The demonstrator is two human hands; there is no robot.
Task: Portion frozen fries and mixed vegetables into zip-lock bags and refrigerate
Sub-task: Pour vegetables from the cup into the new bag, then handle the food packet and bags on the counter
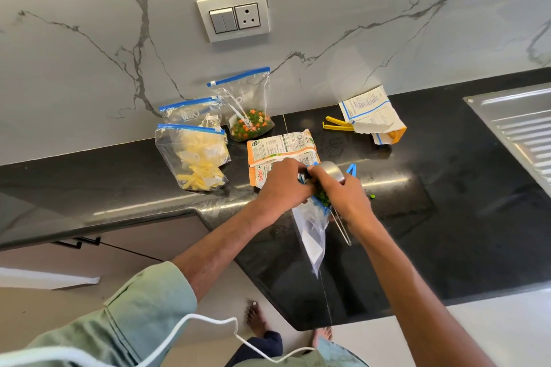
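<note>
1. Your left hand [283, 185], just below the middle of the frame, has its fingers curled and pinches the mouth of one clear blue-strip zip-lock bag [313, 232], which hangs over the black stone countertop [417, 247].
2. Your right hand [343, 199], right beside it, grips one steel long-handled measuring cup [331, 171] tipped at that bag's mouth. Green vegetable bits show between your hands.
3. One stray green pea [372, 196] lies on the counter just right of your right hand.
4. Left of centre are three filled bags: two fries bags, the rear fries bag [190, 113] and the front fries bag [193, 158], and one mixed-vegetable bag [247, 122] leaning at the marble wall.
5. There are two opened packets: the orange-and-white vegetable packet [280, 149] just above your left hand, and the white-and-orange fries packet [372, 116] at upper right.
6. There are two clips: a yellow plastic clip [337, 127] touching the fries packet, and a blue plastic clip [351, 170] peeking out behind the cup.
7. One steel sink drainboard [521, 128] sits at the right edge.
</note>
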